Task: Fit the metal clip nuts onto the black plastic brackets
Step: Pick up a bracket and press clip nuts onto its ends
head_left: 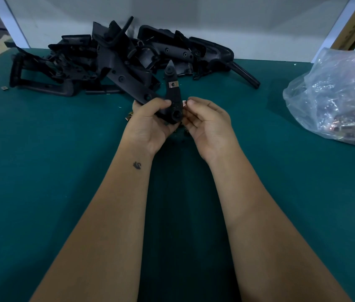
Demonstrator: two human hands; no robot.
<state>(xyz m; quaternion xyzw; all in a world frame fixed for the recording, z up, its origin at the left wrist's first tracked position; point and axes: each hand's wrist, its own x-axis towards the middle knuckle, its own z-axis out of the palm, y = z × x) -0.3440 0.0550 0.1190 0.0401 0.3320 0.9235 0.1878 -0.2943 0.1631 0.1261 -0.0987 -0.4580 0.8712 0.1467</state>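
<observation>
My left hand (pixel 150 123) grips a black plastic bracket (pixel 172 94) above the green table, its pointed end aimed away from me. One copper-coloured clip nut (pixel 173 84) sits fitted on the bracket's upper arm. My right hand (pixel 207 123) pinches a second clip nut (pixel 184 103) between thumb and fingers, touching the bracket's right edge near its round boss. A few loose clip nuts (pixel 129 116) lie on the table, partly hidden behind my left hand.
A heap of black brackets (pixel 111 62) lies at the back of the green table (pixel 41 160) against a white wall. A clear plastic bag of clip nuts (pixel 342 101) sits at the right. One stray nut (pixel 4 88) lies far left.
</observation>
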